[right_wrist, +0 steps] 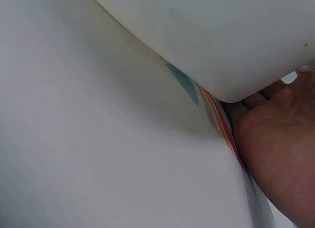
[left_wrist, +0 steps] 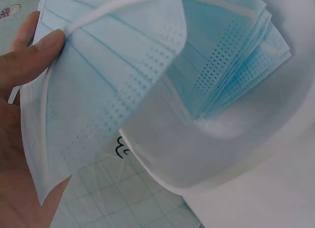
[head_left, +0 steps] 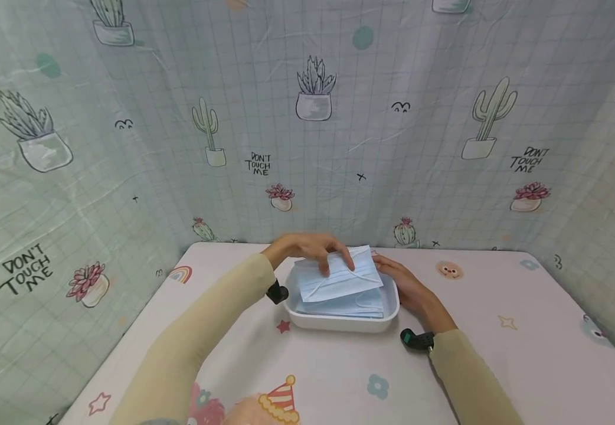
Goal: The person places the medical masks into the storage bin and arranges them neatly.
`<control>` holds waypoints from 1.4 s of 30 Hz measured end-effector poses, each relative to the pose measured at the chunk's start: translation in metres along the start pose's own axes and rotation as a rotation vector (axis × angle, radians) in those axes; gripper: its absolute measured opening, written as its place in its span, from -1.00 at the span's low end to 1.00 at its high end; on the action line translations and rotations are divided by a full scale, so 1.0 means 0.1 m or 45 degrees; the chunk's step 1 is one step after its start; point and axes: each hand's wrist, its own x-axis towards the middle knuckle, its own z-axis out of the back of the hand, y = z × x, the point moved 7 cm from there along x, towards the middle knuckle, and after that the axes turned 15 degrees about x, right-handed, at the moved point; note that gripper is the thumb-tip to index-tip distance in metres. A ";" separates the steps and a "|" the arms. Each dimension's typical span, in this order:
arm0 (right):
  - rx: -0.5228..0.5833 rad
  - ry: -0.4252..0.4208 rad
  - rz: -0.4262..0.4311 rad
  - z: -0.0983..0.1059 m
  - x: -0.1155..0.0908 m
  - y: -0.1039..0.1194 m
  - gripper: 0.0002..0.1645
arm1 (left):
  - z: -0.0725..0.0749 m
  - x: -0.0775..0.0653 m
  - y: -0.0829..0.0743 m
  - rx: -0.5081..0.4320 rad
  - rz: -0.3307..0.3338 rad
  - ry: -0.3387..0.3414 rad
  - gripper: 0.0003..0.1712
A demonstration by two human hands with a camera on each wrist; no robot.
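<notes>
My left hand [head_left: 315, 251] pinches a light blue disposable face mask [head_left: 342, 278] between thumb and fingers, above a white plastic container [head_left: 339, 323]. In the left wrist view, the thumb lies across the face of the held mask [left_wrist: 108, 65], and its white ear loop shows. More blue masks [head_left: 334, 304] lie stacked inside the container; they appear as a layered pile [left_wrist: 231, 55] in the left wrist view. My right hand [head_left: 405, 286] holds the container at its right side. From the right wrist, the fingers [right_wrist: 253, 101] go round the container's lower wall, their tips hidden.
Under the container is a pale table [head_left: 488, 366] printed with cartoon figures. A cactus-patterned curtain [head_left: 360, 136] closes off the back and sides. Black wrist cameras sit at the left wrist [head_left: 277, 292] and right wrist [head_left: 416, 340].
</notes>
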 end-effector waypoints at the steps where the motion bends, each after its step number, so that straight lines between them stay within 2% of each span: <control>1: -0.004 -0.003 -0.001 0.00 0.01 0.00 -0.34 | -0.01 0.02 -0.01 0.010 0.002 0.014 -0.34; 8: -0.039 0.008 -0.004 -0.02 0.02 0.00 -0.39 | -0.13 0.11 0.00 0.033 0.053 0.123 -0.36; 14: -0.092 0.044 0.045 -0.02 0.01 0.03 -0.45 | -0.19 0.19 -0.05 0.135 0.031 0.144 -0.39; 21: -0.088 0.073 0.062 -0.02 0.00 0.04 -0.44 | -0.25 0.25 -0.05 0.156 0.051 0.177 -0.38; 26: -0.082 0.061 0.067 -0.01 0.00 0.04 -0.45 | -0.26 0.28 -0.05 0.197 0.045 0.166 -0.37; 30: -0.082 0.040 0.053 0.00 0.02 0.02 -0.46 | -0.24 0.27 -0.05 0.184 0.031 0.154 -0.37; 36: -0.090 0.033 0.052 -0.01 0.02 0.02 -0.46 | -0.20 0.25 -0.03 0.121 0.012 0.107 -0.40; 42: -0.084 0.036 0.048 0.00 0.02 0.01 -0.46 | -0.18 0.25 0.03 0.046 0.031 0.047 -0.44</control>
